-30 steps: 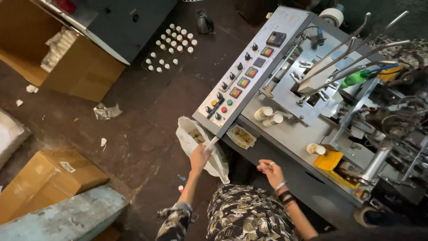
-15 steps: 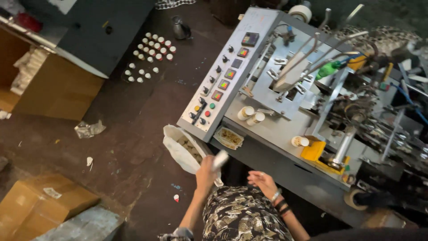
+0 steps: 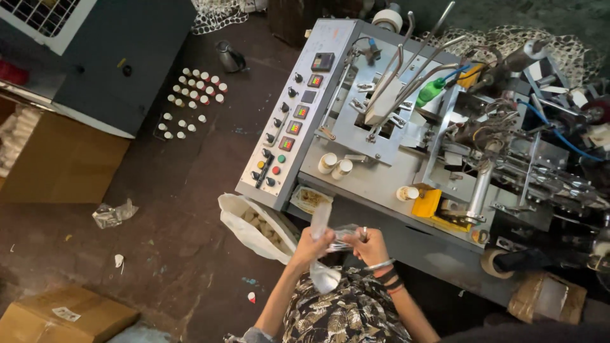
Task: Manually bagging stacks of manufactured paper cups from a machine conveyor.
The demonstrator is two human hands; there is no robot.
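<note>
Both hands now meet over the lap: the left hand [image 3: 312, 242] and right hand [image 3: 367, 244], fingers clenched, grasp a clear plastic bag [image 3: 325, 244] between them, near the machine's control panel [image 3: 289, 127], the right having left the counter edge.

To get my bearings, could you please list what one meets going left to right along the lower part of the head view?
Cardboard box → crumpled wrapper → white sack → left hand → right hand → tape roll → brown packet.
</note>
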